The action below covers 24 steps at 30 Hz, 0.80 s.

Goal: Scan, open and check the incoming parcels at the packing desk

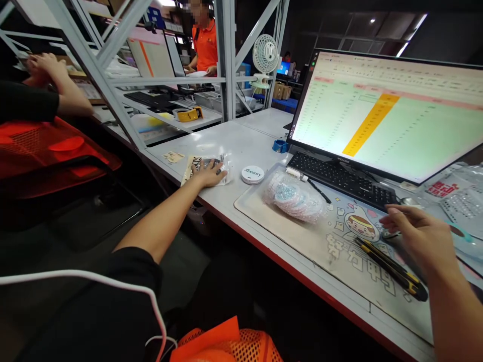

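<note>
My left hand (207,175) lies flat with spread fingers on a clear plastic packet (225,163) with dark print, near the table's front left edge. Beside it sits a round white case (252,174) with lettering on its lid. A bubble-wrapped bundle (296,197) rests on the desk mat (281,229). Over the mat's right side is my right hand (424,236), its fingers curled together; what they hold, if anything, I cannot make out. Just below it lies a black and yellow utility knife (392,269).
Behind the mat stand a black keyboard (339,178) and a large monitor (377,115). A blue tape roll (279,146) sits left of the monitor. Clear plastic packaging (468,201) is piled at right. Metal posts (225,60) rise at the back; a person sits at left, another stands behind.
</note>
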Motion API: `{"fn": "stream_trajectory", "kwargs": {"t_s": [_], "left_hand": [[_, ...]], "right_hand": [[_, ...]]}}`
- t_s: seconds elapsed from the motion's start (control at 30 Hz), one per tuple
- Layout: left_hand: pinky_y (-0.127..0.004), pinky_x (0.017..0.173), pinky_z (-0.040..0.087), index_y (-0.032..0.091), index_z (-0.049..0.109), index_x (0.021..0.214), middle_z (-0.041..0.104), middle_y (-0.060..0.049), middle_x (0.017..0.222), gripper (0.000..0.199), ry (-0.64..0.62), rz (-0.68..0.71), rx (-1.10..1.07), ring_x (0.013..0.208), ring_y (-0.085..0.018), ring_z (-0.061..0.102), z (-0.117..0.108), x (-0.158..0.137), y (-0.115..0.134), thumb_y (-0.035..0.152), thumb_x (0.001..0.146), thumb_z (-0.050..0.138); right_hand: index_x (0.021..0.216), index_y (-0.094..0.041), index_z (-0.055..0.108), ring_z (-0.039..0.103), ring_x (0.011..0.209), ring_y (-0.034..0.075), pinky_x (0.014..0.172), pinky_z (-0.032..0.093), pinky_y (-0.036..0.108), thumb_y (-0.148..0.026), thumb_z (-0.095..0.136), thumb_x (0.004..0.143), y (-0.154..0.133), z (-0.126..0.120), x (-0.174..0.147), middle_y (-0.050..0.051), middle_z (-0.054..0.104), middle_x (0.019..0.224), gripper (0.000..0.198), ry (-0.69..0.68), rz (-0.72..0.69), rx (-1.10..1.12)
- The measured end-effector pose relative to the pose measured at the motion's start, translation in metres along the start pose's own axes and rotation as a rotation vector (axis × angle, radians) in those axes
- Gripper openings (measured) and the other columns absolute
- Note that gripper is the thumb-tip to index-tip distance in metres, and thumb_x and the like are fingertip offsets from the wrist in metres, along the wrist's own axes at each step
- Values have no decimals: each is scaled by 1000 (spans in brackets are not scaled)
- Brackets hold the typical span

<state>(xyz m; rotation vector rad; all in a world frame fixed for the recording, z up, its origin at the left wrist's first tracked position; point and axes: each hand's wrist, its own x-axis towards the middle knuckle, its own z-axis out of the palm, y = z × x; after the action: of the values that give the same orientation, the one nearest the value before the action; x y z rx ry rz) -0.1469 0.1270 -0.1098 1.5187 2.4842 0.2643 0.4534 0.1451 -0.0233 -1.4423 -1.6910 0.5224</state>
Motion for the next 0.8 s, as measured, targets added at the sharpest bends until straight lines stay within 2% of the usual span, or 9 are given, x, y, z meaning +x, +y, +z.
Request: {"fn": "stream_trajectory", "kwargs": {"t_s": [0.1, 0.2, 0.33, 0.4, 0.5, 0.57, 0.63, 0.7, 0.8], "left_hand": [[-84, 122, -3, 29, 33, 171, 12, -9, 181, 80, 33, -44, -25, 164, -54, 1, -3, 11, 3, 71, 102, 34], [-82, 124, 1, 27, 43, 167, 21, -11, 179, 78, 106, -47, -67, 163, -54, 10, -5, 7, 7, 69, 101, 40], [-72, 130, 4, 15, 48, 161, 28, -17, 176, 67, 352, 12, -169, 164, -46, 15, -11, -18, 21, 51, 105, 36], [-65, 132, 8, 10, 55, 152, 41, -21, 168, 61, 458, 176, -308, 161, -41, 24, -11, -32, 41, 44, 104, 37], [-52, 125, 36, 15, 74, 125, 71, -18, 134, 52, 347, 468, -477, 135, -37, 57, 0, -48, 88, 53, 98, 52], [-44, 108, 53, 18, 78, 111, 78, -12, 111, 53, 212, 574, -540, 112, -33, 69, 13, -55, 122, 62, 98, 51], [-40, 95, 59, 17, 78, 104, 78, -10, 98, 66, 139, 623, -628, 98, -30, 73, 26, -60, 149, 70, 102, 38], [-40, 93, 60, 16, 78, 104, 78, -11, 98, 76, 119, 633, -715, 97, -30, 74, 36, -63, 166, 75, 104, 29], [-43, 110, 54, 14, 73, 124, 76, -16, 123, 81, 151, 616, -834, 121, -32, 70, 45, -67, 171, 81, 102, 33]], "right_hand": [[114, -27, 78, 77, 91, 36, 86, 63, 56, -69, 71, 89, -28, 42, 3, 14, 80, 105, 50, -188, -192, -65], [141, -23, 67, 68, 126, 41, 107, 55, 60, -68, 76, 85, -53, 96, 1, 16, 70, 141, 73, -443, -434, -166], [158, -23, 51, 57, 139, 45, 116, 47, 60, -45, 89, 79, -61, 141, 2, 18, 54, 160, 91, -541, -487, -364], [156, -23, 52, 59, 135, 43, 113, 49, 56, -38, 91, 76, -60, 142, 7, 18, 57, 156, 91, -535, -472, -366], [146, -23, 60, 70, 113, 37, 94, 56, 46, -41, 98, 67, -69, 130, 19, 15, 72, 130, 90, -498, -430, -269], [126, -23, 71, 71, 90, 30, 78, 53, 37, -50, 97, 69, -84, 124, 28, 10, 77, 103, 69, -397, -421, -205], [92, -22, 74, 63, 71, 23, 67, 44, 32, -57, 85, 84, -102, 125, 34, 5, 71, 78, 37, -239, -449, -178], [69, -22, 63, 54, 62, 19, 63, 34, 32, -55, 71, 97, -120, 134, 39, 3, 61, 63, 44, -77, -461, -211], [62, -21, 53, 50, 64, 19, 64, 28, 32, -50, 64, 103, -142, 151, 49, 3, 55, 61, 51, 12, -412, -244]]}}
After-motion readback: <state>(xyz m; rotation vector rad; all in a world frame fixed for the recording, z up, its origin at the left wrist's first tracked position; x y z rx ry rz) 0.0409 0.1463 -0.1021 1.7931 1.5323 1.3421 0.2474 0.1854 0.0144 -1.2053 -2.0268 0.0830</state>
